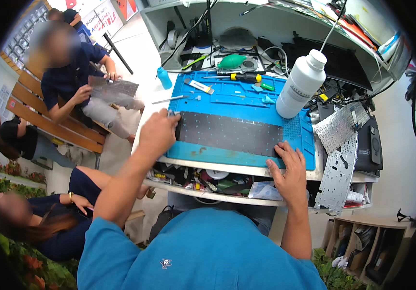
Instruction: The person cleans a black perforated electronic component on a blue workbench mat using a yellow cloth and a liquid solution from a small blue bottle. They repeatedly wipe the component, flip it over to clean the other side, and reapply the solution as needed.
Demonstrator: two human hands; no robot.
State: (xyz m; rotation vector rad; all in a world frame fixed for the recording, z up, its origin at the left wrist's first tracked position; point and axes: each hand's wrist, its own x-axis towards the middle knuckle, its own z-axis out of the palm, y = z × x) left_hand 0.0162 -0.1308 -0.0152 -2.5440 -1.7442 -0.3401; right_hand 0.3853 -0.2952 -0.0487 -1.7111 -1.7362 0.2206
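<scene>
Across the blue mat (198, 152), a black sheet (230, 133) is laid flat, its long axis directed left to right, the right end angled slightly nearer the body. Its left end is met by the left hand (159, 131), fingers curled narrowly at the upper corner; what is gripped there cannot be told. The lower right corner is touched by the right hand (290, 170), thumb and fingers spread. Beyond the sheet, a screwdriver (246, 77) and white bottle (301, 86) are seen.
</scene>
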